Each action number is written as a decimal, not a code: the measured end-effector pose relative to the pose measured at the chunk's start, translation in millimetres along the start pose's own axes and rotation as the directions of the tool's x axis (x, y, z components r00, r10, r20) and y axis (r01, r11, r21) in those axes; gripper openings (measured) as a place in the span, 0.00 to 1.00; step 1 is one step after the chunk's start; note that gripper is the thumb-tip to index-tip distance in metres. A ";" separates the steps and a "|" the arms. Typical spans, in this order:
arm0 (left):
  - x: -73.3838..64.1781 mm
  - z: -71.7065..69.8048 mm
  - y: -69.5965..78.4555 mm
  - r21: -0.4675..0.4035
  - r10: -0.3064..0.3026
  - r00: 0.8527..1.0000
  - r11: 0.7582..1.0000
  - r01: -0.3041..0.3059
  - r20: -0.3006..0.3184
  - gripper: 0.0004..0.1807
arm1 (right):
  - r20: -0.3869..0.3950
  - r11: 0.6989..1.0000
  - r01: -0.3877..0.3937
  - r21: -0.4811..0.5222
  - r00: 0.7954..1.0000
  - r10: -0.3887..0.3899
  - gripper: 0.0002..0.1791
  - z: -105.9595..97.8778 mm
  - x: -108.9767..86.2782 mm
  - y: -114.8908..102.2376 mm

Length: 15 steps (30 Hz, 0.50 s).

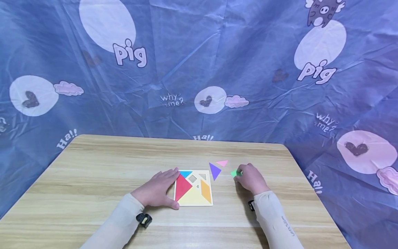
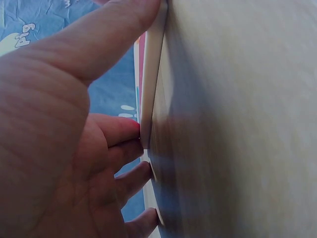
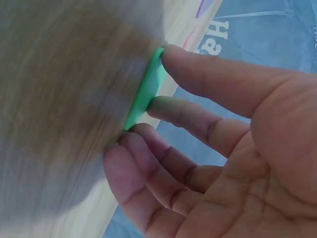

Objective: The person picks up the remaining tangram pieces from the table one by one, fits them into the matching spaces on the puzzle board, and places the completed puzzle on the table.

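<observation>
My left hand (image 1: 157, 189) holds the left side of a square tangram board (image 1: 196, 205), thumb at the near corner and fingers at the far one. In the left wrist view, the thumb and a fingertip touch the board's edge (image 2: 152, 79). Red (image 1: 183, 187), blue (image 1: 186, 174), yellow (image 1: 193, 197) and orange (image 1: 205, 191) pieces lie in it, beside grey-looking recesses. To the right, my right hand (image 1: 252, 179) pinches a green tangram piece (image 3: 146, 91) at the tabletop, its fingers bent around the edges; they partly cover the piece, so its full outline is hidden.
A purple triangle (image 1: 214, 171) lies just off the board's right edge, with a pink triangle (image 1: 222, 163) behind it. The wood-grain table (image 1: 124, 152) ends at a blue printed cloth (image 1: 174, 69). A dark band (image 1: 144, 220) is on the left wrist.
</observation>
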<state>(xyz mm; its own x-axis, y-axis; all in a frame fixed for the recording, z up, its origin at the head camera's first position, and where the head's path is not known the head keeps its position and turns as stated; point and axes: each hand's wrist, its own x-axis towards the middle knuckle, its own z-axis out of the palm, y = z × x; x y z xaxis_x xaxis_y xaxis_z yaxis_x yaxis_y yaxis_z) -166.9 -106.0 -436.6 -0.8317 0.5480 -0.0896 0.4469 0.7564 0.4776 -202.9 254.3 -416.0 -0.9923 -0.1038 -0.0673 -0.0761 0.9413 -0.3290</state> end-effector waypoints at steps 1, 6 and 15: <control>0.0 0.0 -0.1 -0.001 0.001 1.000 1.000 -0.001 -0.001 0.66 | 0.006 1.000 -0.006 0.008 1.000 0.006 0.16 -0.1 -0.1 -0.5; -0.2 -0.1 -0.6 0.004 0.006 1.000 1.000 -0.006 -0.004 0.66 | 0.022 0.999 -0.042 0.015 0.999 0.042 0.17 -0.1 -0.5 -2.8; -0.2 -0.3 0.2 0.000 0.005 1.000 1.000 -0.005 0.002 0.66 | 0.028 0.999 -0.028 -0.030 0.999 0.029 0.18 3.0 -1.2 -5.9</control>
<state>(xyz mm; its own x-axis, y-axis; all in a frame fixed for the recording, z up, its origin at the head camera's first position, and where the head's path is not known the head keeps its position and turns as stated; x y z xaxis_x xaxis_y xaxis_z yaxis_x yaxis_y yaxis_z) -166.7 -106.1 -436.2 -0.8288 0.5525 -0.0887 0.4511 0.7536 0.4781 -201.0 247.9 -416.9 -0.9910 -0.0855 -0.1031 -0.0511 0.9530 -0.2987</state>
